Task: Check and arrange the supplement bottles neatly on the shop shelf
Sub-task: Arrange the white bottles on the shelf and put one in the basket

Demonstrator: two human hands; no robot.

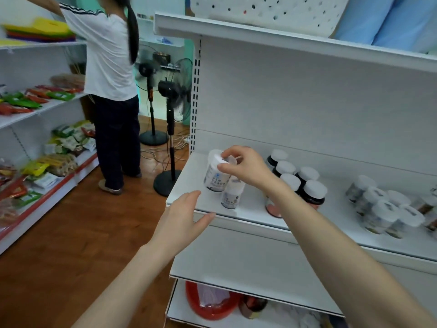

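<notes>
White bottles left: two; dark bottles: five.

**Can't read a single label from here**

The white bottle at the left end of the shelf has dark print on its label, a couple of lines under a small blue mark, but it's all too blurry to make out. Same story with the smaller bottle beside it and the white-capped jars further right. The snack packets across the aisle carry printing too, way too small to read.
</notes>
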